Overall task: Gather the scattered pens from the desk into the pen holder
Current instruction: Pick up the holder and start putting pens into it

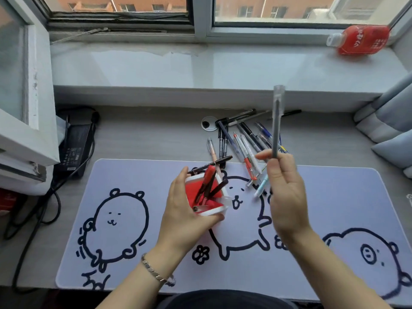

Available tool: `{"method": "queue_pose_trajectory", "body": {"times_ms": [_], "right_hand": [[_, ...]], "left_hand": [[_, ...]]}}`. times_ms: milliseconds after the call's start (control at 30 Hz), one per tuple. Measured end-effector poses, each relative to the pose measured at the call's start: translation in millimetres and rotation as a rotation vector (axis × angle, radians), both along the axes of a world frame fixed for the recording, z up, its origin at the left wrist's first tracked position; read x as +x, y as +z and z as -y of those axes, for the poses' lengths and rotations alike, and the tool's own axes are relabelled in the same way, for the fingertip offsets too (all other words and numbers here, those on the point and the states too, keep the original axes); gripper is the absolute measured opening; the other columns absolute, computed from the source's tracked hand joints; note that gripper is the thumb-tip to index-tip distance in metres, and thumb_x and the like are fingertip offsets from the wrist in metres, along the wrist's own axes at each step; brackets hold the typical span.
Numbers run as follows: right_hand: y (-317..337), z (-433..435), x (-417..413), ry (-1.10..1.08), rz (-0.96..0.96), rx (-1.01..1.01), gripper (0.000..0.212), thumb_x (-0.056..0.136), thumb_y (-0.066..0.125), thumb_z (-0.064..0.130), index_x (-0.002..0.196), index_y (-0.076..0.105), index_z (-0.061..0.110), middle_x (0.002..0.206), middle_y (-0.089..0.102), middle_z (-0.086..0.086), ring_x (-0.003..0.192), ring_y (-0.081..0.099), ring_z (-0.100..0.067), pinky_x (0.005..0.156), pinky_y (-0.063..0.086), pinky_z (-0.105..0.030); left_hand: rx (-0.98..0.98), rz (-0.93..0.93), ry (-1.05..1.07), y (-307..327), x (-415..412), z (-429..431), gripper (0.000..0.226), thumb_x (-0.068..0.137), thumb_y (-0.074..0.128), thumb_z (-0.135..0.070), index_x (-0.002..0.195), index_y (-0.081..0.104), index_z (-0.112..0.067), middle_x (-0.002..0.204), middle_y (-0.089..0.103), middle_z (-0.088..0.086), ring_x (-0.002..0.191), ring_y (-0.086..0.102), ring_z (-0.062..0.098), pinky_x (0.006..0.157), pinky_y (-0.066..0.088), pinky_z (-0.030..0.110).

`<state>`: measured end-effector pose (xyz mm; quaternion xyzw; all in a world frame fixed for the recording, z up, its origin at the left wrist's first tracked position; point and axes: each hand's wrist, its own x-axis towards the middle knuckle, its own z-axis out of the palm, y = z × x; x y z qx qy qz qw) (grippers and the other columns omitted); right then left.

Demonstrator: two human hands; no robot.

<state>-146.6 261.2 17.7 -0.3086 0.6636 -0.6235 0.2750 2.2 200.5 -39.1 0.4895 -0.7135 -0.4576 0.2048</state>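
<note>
My left hand (185, 210) grips a red and white pen holder (206, 198), lifted and tilted over the desk mat; a few dark and red pens stand inside it. To its right, my right hand (284, 192) pinches a grey pen (277, 121) near its lower end, so the capped end points up and away. Behind both hands a heap of scattered pens (245, 143) lies across the mat's far edge and the grey desk. One black pen (211, 163) lies just behind the holder.
A white desk mat (133, 175) with cartoon bears covers the front of the desk. A black power adapter (74, 148) with cables sits at the left. A cable hole (209, 123) is behind the pens. A red bottle (359, 40) lies on the windowsill.
</note>
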Motion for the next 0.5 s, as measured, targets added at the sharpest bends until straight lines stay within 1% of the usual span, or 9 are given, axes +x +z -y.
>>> {"method": "queue_pose_trajectory", "body": {"times_ms": [67, 100, 167, 200, 267, 333, 367, 433, 500], "right_hand": [[1.6, -4.8, -7.1, 0.029, 0.085, -0.003, 0.016, 0.085, 0.041, 0.025, 0.084, 0.058, 0.026, 0.065, 0.048, 0.013, 0.061, 0.046, 0.004, 0.061, 0.038, -0.004], [0.5, -5.6, -7.0, 0.065, 0.110, 0.012, 0.013, 0.085, 0.045, 0.023, 0.083, 0.058, 0.025, 0.058, 0.047, 0.014, 0.055, 0.042, 0.001, 0.056, 0.037, -0.006], [-6.9, -5.8, -1.2, 0.155, 0.050, 0.107, 0.018, 0.089, 0.053, 0.011, 0.077, 0.057, 0.024, 0.053, 0.051, 0.016, 0.051, 0.042, 0.000, 0.053, 0.035, -0.008], [-11.5, -5.6, 3.6, 0.218, -0.025, 0.178, 0.021, 0.088, 0.055, 0.008, 0.074, 0.059, 0.024, 0.054, 0.054, 0.016, 0.052, 0.045, 0.000, 0.054, 0.035, -0.008], [-18.1, -4.7, 10.9, 0.287, -0.202, 0.300, 0.017, 0.084, 0.060, 0.014, 0.068, 0.062, 0.019, 0.060, 0.055, 0.010, 0.059, 0.050, -0.001, 0.058, 0.035, -0.010], [-20.1, -4.5, 11.2, 0.206, -0.294, 0.279, 0.017, 0.080, 0.063, 0.021, 0.063, 0.060, 0.020, 0.066, 0.047, 0.010, 0.065, 0.049, 0.001, 0.062, 0.034, -0.009], [-19.2, -4.7, 9.4, 0.148, -0.297, 0.230, 0.015, 0.077, 0.063, 0.020, 0.063, 0.059, 0.023, 0.070, 0.046, 0.010, 0.068, 0.049, 0.001, 0.064, 0.035, -0.007], [-19.2, -5.9, 4.6, 0.098, -0.311, 0.135, 0.016, 0.074, 0.059, 0.015, 0.072, 0.055, 0.030, 0.077, 0.051, 0.009, 0.074, 0.051, -0.001, 0.069, 0.036, -0.006], [-24.8, -8.8, 1.1, 0.130, -0.294, 0.067, 0.029, 0.076, 0.057, 0.009, 0.092, 0.051, 0.033, 0.086, 0.057, 0.015, 0.079, 0.055, -0.003, 0.075, 0.040, -0.007]], "left_hand": [[-0.016, 0.011, -0.014, -1.6, 0.3, -0.9, 0.108, 0.053, 0.087, -0.026, 0.137, 0.020, -0.037, 0.118, 0.035, -0.022, 0.116, 0.043, 0.007, 0.086, 0.032, 0.009], [-0.024, 0.011, -0.022, -2.1, -0.5, -1.9, 0.108, 0.053, 0.087, -0.026, 0.137, 0.020, -0.039, 0.115, 0.035, -0.026, 0.115, 0.043, 0.005, 0.085, 0.031, 0.007], [-0.053, -0.001, -0.044, -2.6, -2.5, -3.1, 0.108, 0.051, 0.087, -0.025, 0.134, 0.020, -0.043, 0.113, 0.032, -0.034, 0.112, 0.041, 0.001, 0.083, 0.031, 0.003], [-0.064, -0.003, -0.062, -2.0, -3.8, -3.5, 0.108, 0.050, 0.087, -0.024, 0.133, 0.020, -0.043, 0.113, 0.032, -0.035, 0.111, 0.041, 0.000, 0.082, 0.031, 0.001], [-0.074, 0.003, -0.109, 0.1, -5.9, -5.2, 0.109, 0.050, 0.088, -0.023, 0.135, 0.021, -0.038, 0.112, 0.032, -0.033, 0.109, 0.041, -0.001, 0.083, 0.032, 0.002], [-0.092, 0.006, -0.138, 1.4, -7.0, -7.2, 0.109, 0.050, 0.088, -0.022, 0.136, 0.022, -0.034, 0.112, 0.032, -0.032, 0.110, 0.042, 0.003, 0.086, 0.032, 0.007], [-0.096, 0.003, -0.148, 1.1, -7.0, -8.1, 0.109, 0.050, 0.088, -0.022, 0.134, 0.021, -0.038, 0.113, 0.032, -0.032, 0.111, 0.042, 0.004, 0.088, 0.033, 0.009], [-0.083, -0.012, -0.168, 0.3, -8.6, -9.7, 0.108, 0.050, 0.087, -0.023, 0.128, 0.016, -0.047, 0.114, 0.033, -0.032, 0.112, 0.042, 0.003, 0.089, 0.034, 0.009], [-0.081, -0.018, -0.197, -0.1, -12.3, -10.5, 0.109, 0.051, 0.086, -0.024, 0.129, 0.015, -0.047, 0.117, 0.034, -0.029, 0.113, 0.041, 0.002, 0.088, 0.034, 0.006]]}}
